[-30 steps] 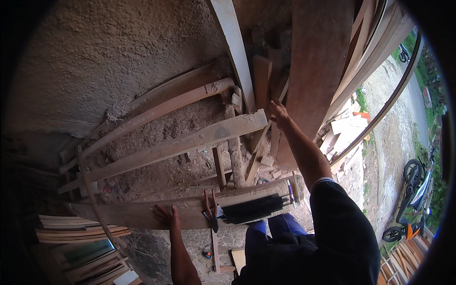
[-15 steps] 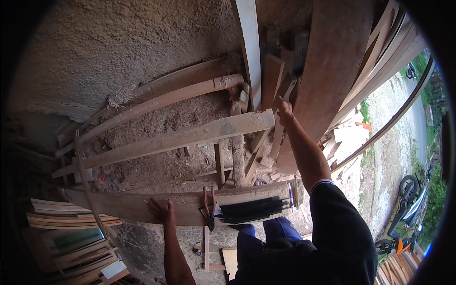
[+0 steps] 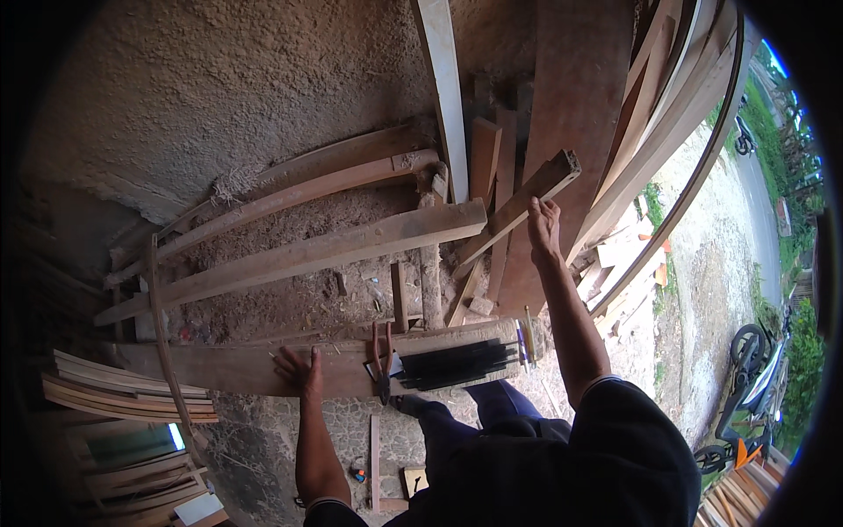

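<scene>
My left hand (image 3: 301, 369) lies flat with fingers spread on a long wooden plank (image 3: 219, 364) in front of me. Out to the right, my right hand (image 3: 544, 228) is closed on a short wooden batten (image 3: 527, 200), held at a slant near its upper end. The batten's lower end reaches down among leaning boards. On the plank, to the right of my left hand, rest pincers with reddish handles (image 3: 382, 356) and a bundle of black strips (image 3: 457, 364). Pen-like sticks (image 3: 525, 342) lie by the plank's right end.
A thick wooden beam (image 3: 325, 255) runs across beyond the plank, above ground strewn with shavings. Tall boards (image 3: 575, 114) lean at the back right. Curved strips (image 3: 123, 386) are stacked at the left. A motorcycle (image 3: 746, 378) stands outside at the right.
My right hand has closed on the batten and raised it, its top end swinging to the right. My left hand stays on the plank. The whole view has shifted a little.
</scene>
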### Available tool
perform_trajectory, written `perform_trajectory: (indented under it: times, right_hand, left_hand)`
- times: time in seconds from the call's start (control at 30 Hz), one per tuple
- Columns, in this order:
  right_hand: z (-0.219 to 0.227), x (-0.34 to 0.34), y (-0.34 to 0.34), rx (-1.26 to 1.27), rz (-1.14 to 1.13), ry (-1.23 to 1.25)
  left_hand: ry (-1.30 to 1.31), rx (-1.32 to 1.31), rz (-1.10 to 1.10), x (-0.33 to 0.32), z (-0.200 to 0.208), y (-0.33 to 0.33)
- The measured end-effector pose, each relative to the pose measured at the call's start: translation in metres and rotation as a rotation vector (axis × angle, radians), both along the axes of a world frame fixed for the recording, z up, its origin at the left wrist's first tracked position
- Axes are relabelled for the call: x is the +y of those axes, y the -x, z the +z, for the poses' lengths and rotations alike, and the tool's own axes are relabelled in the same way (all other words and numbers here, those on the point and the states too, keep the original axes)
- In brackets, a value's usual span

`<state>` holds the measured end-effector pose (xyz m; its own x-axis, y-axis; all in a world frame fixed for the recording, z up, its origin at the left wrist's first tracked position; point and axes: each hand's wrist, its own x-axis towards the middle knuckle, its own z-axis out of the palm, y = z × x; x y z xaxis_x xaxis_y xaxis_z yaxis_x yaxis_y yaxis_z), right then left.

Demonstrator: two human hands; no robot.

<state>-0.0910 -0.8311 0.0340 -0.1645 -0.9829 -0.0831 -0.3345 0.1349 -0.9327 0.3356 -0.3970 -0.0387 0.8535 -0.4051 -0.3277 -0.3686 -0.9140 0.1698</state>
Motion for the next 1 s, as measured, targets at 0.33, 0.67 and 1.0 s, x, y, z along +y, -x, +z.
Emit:
perform_trajectory:
  times: [0.33, 0.67, 1.0]
  right_hand:
    - [0.157, 0.032, -0.031, -0.510, 0.114, 0.405]
    - [0.316, 0.124, -0.115, -0.296, 0.261, 0.702]
    - [0.372, 0.320, -0.246, -0.041, 0.966, 1.009]
  left_hand:
    - [0.397, 0.420, 0.107, 0.012, 0.022, -0.005]
    - [0.870, 0.308, 0.105, 0.075, 0.083, 0.009]
    - [1.741, 0.452, 0.125, 0.141, 0.295, 0.057]
